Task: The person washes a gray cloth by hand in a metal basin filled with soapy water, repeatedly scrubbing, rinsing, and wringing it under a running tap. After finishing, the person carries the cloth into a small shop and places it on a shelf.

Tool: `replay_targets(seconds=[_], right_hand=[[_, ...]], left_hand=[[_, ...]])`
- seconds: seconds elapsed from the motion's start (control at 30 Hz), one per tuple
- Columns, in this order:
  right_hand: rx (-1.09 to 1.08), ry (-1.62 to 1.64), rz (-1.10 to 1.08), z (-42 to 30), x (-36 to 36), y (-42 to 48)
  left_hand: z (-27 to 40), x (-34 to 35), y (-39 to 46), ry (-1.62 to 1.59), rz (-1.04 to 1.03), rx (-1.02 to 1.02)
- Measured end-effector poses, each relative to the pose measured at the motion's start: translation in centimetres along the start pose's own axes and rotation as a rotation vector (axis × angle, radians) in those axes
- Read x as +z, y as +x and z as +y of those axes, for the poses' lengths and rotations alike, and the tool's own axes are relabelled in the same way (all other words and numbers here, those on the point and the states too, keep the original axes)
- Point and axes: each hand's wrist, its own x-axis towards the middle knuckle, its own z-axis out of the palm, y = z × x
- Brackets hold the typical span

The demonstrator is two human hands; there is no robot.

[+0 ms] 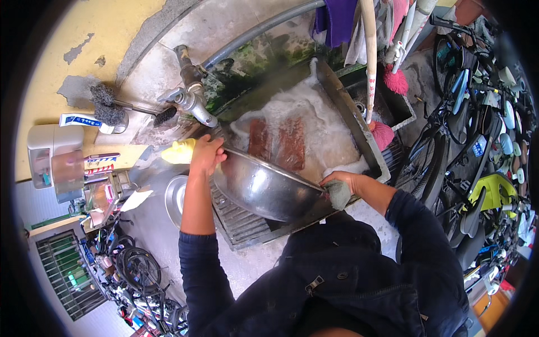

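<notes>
A large stainless steel basin (269,185) is tilted on its side at the front of a stone sink (332,101), its mouth facing the far wall. My left hand (206,155) grips the basin's left rim. At the opposite end, my right hand (343,183) is shut on the rim, with a grey-green cloth or pad (338,194) pressed against it. Foamy water (294,101) spreads over the sink floor. Two reddish-brown brick-like slabs (291,143) lie in that water. The basin's inside is mostly hidden from me.
A metal tap (196,105) juts over the sink's left corner, near a yellow object (179,151). A ribbed washboard slab (242,219) lies beneath the basin. Another metal basin (174,198) stands left. Pink mop heads (381,135) hang at right, beside parked two-wheelers (454,126).
</notes>
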Motion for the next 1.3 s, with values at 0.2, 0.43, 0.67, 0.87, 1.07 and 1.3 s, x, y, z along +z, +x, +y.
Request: replay_targets(seconds=[0.2,0.43,0.67,0.87,1.07,1.3], right_hand=[[-0.458,-0.436,0.401,-1.8,2.0,0.1],[-0.826,-1.039,1.008,-4.9,-2.6,4.3],[-0.764,-0.989,0.979,-4.3,1.1,3.1],[-0.868,-1.231,1.372,-5.0,-0.2,2.9],[-1.277,-0.91,0.91,-8.5,4.2,0.0],[-0.895,-0.302,0.642,-8.4,6.5,-0.6]], left_hand=[[-3.9,-2.2,-1.3,0.134,0.019,-0.039],[-17.2,-2.1,4.8,0.188,0.042,-0.05],[-17.9,-2.1,5.0,0.438,0.259,0.213],[6.1,1.7,-5.0,0.109,0.349,1.082],[13.8,2.6,-8.1,0.919,0.481,1.482],[15.8,3.8,-9.1,1.141,0.642,1.218]])
